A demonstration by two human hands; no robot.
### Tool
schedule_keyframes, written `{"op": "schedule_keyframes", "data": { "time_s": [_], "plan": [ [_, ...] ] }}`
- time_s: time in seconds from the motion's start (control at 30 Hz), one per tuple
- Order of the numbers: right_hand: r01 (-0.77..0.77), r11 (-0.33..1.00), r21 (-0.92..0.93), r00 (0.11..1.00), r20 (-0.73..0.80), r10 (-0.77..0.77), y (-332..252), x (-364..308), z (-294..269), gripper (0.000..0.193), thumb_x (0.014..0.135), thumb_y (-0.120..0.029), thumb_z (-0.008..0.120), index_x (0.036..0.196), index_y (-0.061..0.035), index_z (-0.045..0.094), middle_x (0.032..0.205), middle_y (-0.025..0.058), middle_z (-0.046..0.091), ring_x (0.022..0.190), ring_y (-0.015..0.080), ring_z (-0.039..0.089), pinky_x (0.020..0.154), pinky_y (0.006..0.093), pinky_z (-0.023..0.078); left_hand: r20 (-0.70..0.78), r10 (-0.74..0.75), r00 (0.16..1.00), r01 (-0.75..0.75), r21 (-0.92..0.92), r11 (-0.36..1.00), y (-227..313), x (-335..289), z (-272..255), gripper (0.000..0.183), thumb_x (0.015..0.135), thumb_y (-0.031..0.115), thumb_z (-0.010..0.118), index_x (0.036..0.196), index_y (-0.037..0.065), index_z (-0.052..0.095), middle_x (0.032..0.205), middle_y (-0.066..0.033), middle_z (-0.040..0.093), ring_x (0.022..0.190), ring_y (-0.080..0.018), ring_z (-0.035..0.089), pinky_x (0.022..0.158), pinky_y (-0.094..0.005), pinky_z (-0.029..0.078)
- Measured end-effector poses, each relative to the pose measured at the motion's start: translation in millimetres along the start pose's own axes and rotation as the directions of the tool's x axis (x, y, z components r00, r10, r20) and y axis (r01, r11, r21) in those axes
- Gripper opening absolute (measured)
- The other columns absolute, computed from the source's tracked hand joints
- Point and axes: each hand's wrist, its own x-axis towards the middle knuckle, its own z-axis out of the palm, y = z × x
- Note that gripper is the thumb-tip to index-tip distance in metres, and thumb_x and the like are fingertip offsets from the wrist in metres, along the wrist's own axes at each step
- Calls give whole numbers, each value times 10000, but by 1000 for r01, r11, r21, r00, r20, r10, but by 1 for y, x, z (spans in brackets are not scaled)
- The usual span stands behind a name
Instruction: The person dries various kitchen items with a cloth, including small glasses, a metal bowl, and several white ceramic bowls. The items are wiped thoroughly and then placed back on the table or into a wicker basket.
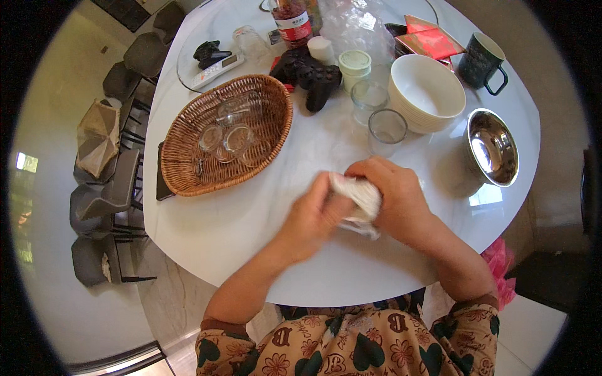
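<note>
A crumpled white cloth is bunched between my two hands above the near middle of the white table. My left hand is closed on its left side, slightly blurred by motion. From the right, my right hand wraps over the cloth with its fingers curled. Whether anything sits inside the cloth is hidden. Just beyond my hands stand two clear drinking glasses, the nearer glass and the farther glass. A brown wicker basket to the left holds several clear glasses.
Right of the glasses are a cream bowl, a shiny metal bowl and a dark mug. Behind lie black game controllers, a white remote, a lidded tub, a red-labelled jar and clear plastic wrap.
</note>
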Motion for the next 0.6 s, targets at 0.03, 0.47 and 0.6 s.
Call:
{"op": "schedule_keyframes", "data": {
  "time_s": [0.03,0.47,0.6],
  "plan": [
    [1,1000,29,1000,0,-1,2,-1,2,407,601,-68,757,963,-66,573,880,131,615,790,336,619,678,374,496,8,110,994,-110,159,981,-2,-2,6,471,943,443,478,1155,29,405,886,-116,611,785,-200,615,697,-313,502],
    [261,942,-212,951,-110,-288,4,-3,4,374,630,-112,749,939,-45,550,730,89,540,636,285,580,557,368,469,22,-122,992,122,17,992,2,-1,-4,361,974,392,407,1117,61,430,633,-88,525,568,-170,547,533,-316,419],
    [-195,912,360,981,85,176,1,-1,7,399,678,-118,765,1005,-53,545,815,36,575,738,124,579,655,264,460,-129,434,892,-365,361,858,-3,-5,-5,380,906,318,533,1120,15,449,679,-125,554,540,-190,540,482,-303,413]
  ]
}}
